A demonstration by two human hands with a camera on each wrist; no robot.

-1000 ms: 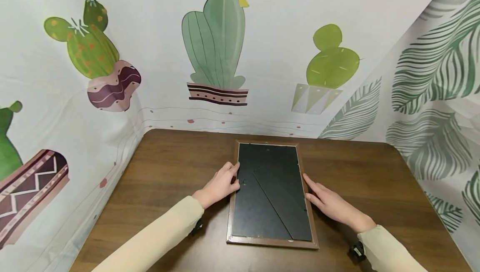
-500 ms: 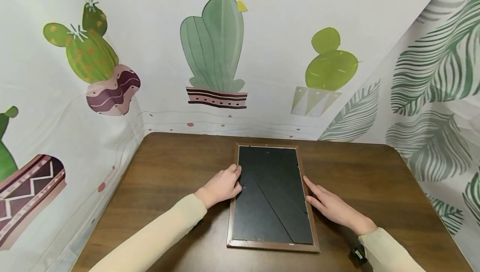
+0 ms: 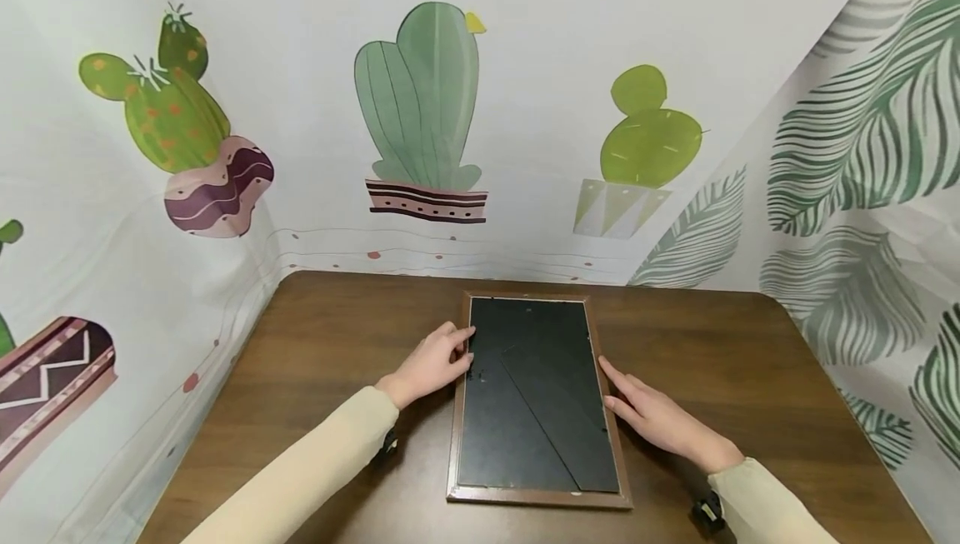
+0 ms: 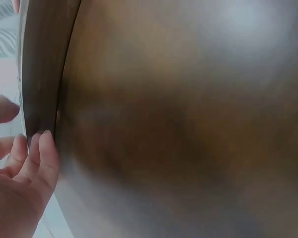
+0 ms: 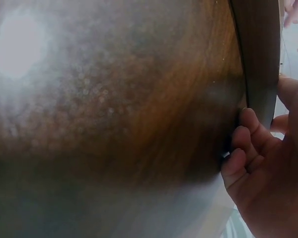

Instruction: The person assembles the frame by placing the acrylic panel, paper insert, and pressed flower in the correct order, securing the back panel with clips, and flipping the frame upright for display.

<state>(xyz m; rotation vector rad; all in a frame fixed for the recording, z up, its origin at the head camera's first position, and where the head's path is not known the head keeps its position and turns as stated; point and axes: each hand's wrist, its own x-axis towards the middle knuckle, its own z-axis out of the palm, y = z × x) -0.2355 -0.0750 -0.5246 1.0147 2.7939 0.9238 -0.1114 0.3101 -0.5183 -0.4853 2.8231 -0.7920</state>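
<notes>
A picture frame (image 3: 540, 497) with a brown wooden rim lies face down on the table, its black backing board (image 3: 517, 411) showing in the head view. A slanted stand leg (image 3: 573, 436) lies flat against the board. My left hand (image 3: 429, 363) is at the left rim, index finger reaching over the board's edge, thumb apart below it. Small dark fittings show near that thumb. In the left wrist view, fingertips (image 4: 48, 136) touch the frame's side. My right hand (image 3: 663, 419) rests against the right rim with straight index finger and thumb; its lower fingers (image 5: 241, 136) bend at the side.
The brown wooden table (image 3: 337, 319) has rounded far corners. Behind and beside it hangs a white cloth (image 3: 540, 111) printed with cacti and leaves. A dark wrist device (image 3: 707, 513) sits under the right sleeve.
The left fingers first draw together at the left rim, then spread apart with the hand a little farther back. The right hand keeps its place on the right rim. The head view shifts slightly.
</notes>
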